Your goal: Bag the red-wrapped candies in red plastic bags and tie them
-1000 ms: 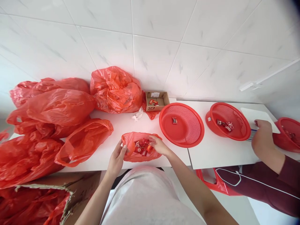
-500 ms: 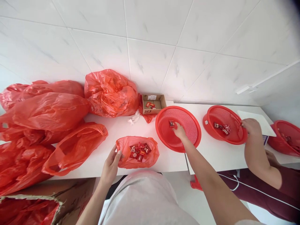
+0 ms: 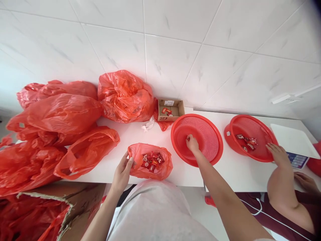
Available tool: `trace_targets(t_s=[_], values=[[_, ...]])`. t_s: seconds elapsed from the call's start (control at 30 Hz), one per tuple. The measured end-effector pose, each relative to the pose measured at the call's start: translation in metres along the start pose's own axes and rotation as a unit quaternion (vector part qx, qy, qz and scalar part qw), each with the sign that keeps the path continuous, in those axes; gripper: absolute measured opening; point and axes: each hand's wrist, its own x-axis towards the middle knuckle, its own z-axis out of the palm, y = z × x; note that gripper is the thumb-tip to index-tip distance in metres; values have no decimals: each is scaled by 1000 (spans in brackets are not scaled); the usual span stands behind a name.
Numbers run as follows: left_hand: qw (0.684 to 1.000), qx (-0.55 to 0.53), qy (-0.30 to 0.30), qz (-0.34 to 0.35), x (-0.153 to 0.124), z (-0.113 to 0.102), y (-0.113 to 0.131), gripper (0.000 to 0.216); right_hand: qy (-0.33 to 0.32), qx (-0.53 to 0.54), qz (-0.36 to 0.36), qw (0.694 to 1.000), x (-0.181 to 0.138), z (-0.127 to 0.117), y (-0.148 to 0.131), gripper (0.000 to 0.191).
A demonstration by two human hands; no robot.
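Note:
My left hand (image 3: 122, 172) pinches the left rim of a red plastic bag (image 3: 167, 169), which stands open on the table. Several small wrapped candies (image 3: 153, 161) lie inside it, red and dark brown. My right hand (image 3: 192, 144) reaches down into a red mesh basket (image 3: 208, 134) to the right of the bag. Its fingers are closed together near the basket's bottom, round a wrapped candy that they almost fully hide.
Red bags (image 3: 57, 110) are heaped at the left. A small carton (image 3: 177, 108) holding a few red packets stands by the wall. To the right, a co-worker's hand (image 3: 278, 154) touches another red basket (image 3: 232, 139) with candies, beside a scale (image 3: 296, 137).
My right hand's fingers have closed over the candy that showed in the basket. The view has shifted slightly right. The co-worker's hand has opened out on the other basket's rim.

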Motion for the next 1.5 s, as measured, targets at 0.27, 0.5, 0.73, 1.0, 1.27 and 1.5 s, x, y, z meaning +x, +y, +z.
trace_targets(t_s=[0.27,0.5,0.73,1.0,1.27,1.5], values=[[1000,0,-19,3,2,-9,-5,63,-269,241,-57,931,-95,18,-74,23],[999,10,-43,18,0,-24,-14,62,-122,39,-169,977,-139,60,-90,36],[998,-1,-65,10,-5,-43,-28,53,-23,-65,-140,988,-149,54,-59,51],[999,35,-35,-5,-22,-75,-40,40,-99,87,-59,989,-168,37,-65,12],[997,-16,-53,49,-24,-69,-3,33,-60,143,-49,987,-146,43,-86,44],[998,-19,-50,34,-31,-69,-10,36,-257,247,24,934,-141,82,-91,28]])
